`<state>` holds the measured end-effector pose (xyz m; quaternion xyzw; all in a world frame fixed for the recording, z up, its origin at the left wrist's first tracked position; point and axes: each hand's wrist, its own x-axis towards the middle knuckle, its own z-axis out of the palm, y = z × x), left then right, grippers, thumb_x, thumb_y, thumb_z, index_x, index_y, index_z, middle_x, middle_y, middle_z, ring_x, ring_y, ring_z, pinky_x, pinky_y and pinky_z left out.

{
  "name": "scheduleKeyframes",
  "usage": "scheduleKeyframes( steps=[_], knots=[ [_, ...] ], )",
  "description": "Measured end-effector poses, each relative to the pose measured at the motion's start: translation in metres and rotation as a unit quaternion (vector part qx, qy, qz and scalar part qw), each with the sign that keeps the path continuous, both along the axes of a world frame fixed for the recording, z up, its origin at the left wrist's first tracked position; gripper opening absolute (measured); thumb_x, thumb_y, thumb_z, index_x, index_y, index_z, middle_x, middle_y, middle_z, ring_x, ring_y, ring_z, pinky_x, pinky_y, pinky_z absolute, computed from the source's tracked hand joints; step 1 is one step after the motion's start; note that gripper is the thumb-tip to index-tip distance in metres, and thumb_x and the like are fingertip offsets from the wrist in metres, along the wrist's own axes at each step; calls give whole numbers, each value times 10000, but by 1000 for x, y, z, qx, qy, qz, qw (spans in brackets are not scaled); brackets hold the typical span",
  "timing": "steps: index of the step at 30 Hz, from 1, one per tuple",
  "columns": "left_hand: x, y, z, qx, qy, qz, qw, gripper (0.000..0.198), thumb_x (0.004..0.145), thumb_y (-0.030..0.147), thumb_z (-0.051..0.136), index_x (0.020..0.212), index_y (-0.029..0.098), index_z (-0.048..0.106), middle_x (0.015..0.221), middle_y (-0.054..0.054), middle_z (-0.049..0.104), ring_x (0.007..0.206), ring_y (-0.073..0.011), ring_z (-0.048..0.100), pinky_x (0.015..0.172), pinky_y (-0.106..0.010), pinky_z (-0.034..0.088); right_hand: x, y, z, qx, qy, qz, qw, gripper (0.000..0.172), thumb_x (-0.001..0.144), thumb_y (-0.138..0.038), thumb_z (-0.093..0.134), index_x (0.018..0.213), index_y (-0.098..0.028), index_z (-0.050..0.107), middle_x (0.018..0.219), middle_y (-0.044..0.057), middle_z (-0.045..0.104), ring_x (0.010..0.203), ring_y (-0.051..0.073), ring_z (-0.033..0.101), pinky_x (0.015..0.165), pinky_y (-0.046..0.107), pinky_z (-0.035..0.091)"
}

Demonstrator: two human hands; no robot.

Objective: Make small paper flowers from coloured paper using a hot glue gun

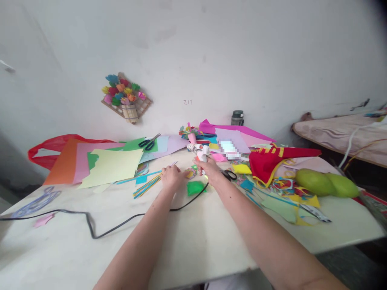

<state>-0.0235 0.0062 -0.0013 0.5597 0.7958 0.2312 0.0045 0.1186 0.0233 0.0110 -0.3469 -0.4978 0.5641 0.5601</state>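
Observation:
My right hand (211, 170) is wrapped round the handle of a white and orange glue gun (202, 155), held over the middle of the table. A black cord (116, 230) runs from near that hand across the tabletop to the left. My left hand (171, 176) is closed, its fingers pointing toward a small multicoloured paper piece (191, 173); what it holds is hidden. Beside it lie several blue and yellow thin sticks (147, 186). Between my hands sits a shiny green packet (195, 188). Black-handled scissors (230, 175) rest just right of my right wrist.
Coloured paper sheets (111, 167) and other scissors (148, 143) lie at the left back. To the right are a red cloth (266, 165), green fruits (316, 182), a utility knife (316, 212) and paper scraps. A dark bottle (237, 118) stands by the wall.

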Motion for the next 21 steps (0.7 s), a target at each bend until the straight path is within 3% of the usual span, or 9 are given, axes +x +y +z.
scheduleKeyframes(
  steps=[6, 13, 21],
  knots=[
    [5, 0, -10, 14, 22, -9, 1000, 398, 575, 593, 550, 647, 206, 608, 959, -116, 564, 994, -320, 416, 808, -407, 318, 2, 1, 1, -1, 10, -11, 1000, 293, 539, -298, 679, 738, -126, 552, 396, -72, 426, 346, 57, 363, 311, 179, 299],
    [3, 2, -9, 8, -14, -14, 1000, 270, 577, 492, 606, 633, 229, 637, 945, -86, 600, 978, -300, 452, 816, -406, 323, 4, 1, 2, -22, 10, -21, 1000, 297, 531, -305, 676, 736, -132, 548, 399, -72, 431, 346, 58, 368, 314, 183, 306],
    [-2, 0, -8, 42, -49, -6, 998, 225, 642, 457, 566, 633, 247, 644, 767, -54, 660, 861, -245, 564, 761, -348, 360, 6, 2, 1, -2, 17, -18, 1000, 269, 549, -334, 660, 698, -139, 548, 389, -72, 409, 336, 57, 350, 317, 192, 299]
  ],
)
